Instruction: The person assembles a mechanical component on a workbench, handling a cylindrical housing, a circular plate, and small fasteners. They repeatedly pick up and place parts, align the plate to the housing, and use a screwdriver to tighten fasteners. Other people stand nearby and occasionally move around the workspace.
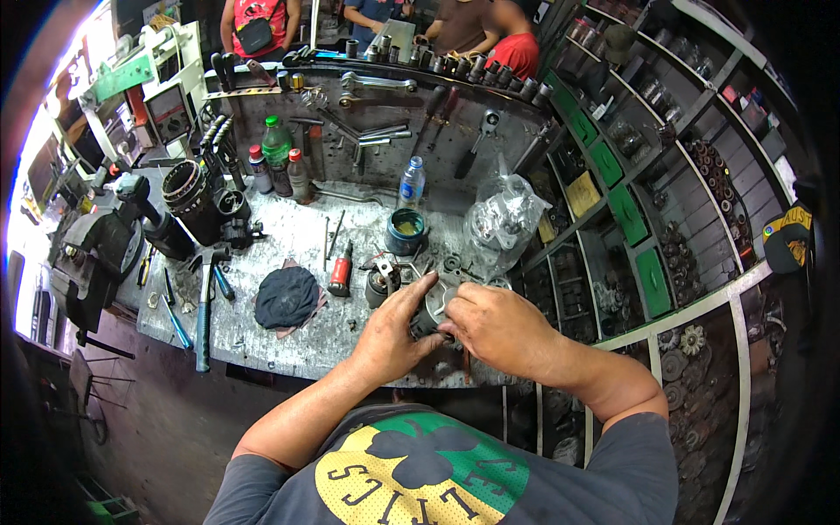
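Grey metal cylinder [432, 304]: between the worker's two hands, near the front edge of the bench [241, 341].
Left hand [389, 337]: half open in a C, thumb and fingers around the cylinder's side.
Right hand [503, 325]: fingers bent close together at the rim; whether they pinch anything, I cannot tell.
Dark cloth [287, 296]: bunched, left of the hands.
Blue-green tub [405, 242]: uncapped, beyond the hands.
Clear bag [503, 219]: right of the tub, holding parts.
Clear bottle [411, 185]: upright behind the tub.
Sockets [479, 68]: lined along the ledge.
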Demonstrator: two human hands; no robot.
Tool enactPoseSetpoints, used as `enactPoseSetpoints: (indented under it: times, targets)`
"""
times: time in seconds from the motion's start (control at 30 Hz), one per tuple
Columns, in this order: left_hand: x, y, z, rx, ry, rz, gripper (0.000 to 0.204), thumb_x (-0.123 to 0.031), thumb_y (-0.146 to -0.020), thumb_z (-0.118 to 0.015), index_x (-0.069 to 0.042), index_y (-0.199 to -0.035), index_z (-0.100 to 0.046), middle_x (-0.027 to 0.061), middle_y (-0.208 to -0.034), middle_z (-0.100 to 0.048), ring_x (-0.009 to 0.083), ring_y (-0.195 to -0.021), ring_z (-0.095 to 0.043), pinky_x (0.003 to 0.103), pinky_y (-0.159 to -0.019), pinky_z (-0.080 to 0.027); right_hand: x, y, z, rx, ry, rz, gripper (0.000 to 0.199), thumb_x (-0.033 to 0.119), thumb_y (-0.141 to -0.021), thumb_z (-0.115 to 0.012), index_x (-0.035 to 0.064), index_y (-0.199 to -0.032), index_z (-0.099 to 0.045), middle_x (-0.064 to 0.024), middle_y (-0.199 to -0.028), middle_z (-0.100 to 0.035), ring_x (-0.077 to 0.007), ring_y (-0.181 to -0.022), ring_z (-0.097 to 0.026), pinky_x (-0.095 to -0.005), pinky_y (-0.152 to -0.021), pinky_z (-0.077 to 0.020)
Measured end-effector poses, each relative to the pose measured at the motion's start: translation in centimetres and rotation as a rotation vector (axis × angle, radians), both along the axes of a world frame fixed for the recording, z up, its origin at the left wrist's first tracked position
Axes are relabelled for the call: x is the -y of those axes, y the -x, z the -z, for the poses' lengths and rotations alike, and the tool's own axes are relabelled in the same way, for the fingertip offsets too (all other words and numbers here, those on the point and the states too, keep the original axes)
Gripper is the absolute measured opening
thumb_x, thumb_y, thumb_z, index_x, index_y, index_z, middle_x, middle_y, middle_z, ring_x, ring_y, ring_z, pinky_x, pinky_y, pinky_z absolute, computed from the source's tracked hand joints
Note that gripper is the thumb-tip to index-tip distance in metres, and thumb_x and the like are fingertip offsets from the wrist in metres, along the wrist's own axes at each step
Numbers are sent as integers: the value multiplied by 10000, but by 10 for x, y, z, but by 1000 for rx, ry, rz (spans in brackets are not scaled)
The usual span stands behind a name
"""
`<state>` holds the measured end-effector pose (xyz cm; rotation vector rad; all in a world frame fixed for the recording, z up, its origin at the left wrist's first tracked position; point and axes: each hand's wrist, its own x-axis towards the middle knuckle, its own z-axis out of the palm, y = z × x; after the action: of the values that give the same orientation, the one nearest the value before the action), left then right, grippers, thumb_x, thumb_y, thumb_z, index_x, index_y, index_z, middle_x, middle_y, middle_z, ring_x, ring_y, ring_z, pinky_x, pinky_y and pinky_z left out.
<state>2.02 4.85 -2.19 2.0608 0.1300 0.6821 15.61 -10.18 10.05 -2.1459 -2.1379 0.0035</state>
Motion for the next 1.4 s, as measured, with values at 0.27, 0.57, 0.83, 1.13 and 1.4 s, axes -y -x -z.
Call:
enactPoseSetpoints:
  times: [0.27,0.57,0.83,1.13,1.4]
  targets:
    - [1,-1,3,-15,61,16,967,-127,-792,-918,-48,-1645,-469,248,-1524,-618,424,-1395,-615,473,-1180,-503,-1,4,1,56,61,97,299,319,-1042,-709,29,-972,-688,-138,-977,-701,-357,-823,-745,-482,-754,-624]
    - [-1,-1,4,19,20,5,955,-132,-795,-923,-45,-1636,-479,250,-1524,-621,427,-1413,-605,479,-1185,-501,-1,-2,-7,-79,54,-21,259,273,-1025,-718,18,-1027,-671,-162,-999,-703,-368,-959,-735,-476,-877,-603]
    - [-2,-1,3,18,36,25,967,-131,-786,-930,-43,-1635,-477,253,-1522,-621,430,-1413,-605,487,-1188,-499,-1,1,-10,67,-46,-102,235,253,-1011,-716,21,-1005,-680,-148,-939,-708,-332,-918,-744,-450,-821,-608]
    - [-1,-1,5,17,20,8,971,-153,-790,-940,-37,-1636,-476,254,-1510,-625,433,-1394,-614,484,-1184,-501,-2,-1,-9,98,-3,-46,199,240,-995,-708,42,-1007,-698,-117,-956,-716,-289,-925,-746,-434,-791,-615]
    - [2,0,8,35,56,-10,901,-159,-851,-915,-60,-1640,-492,243,-1501,-638,401,-1357,-649,464,-1152,-533,-7,10,-14,46,49,66,274,297,-974,-768,45,-943,-664,-157,-914,-684,-383,-836,-724,-499,-744,-586]
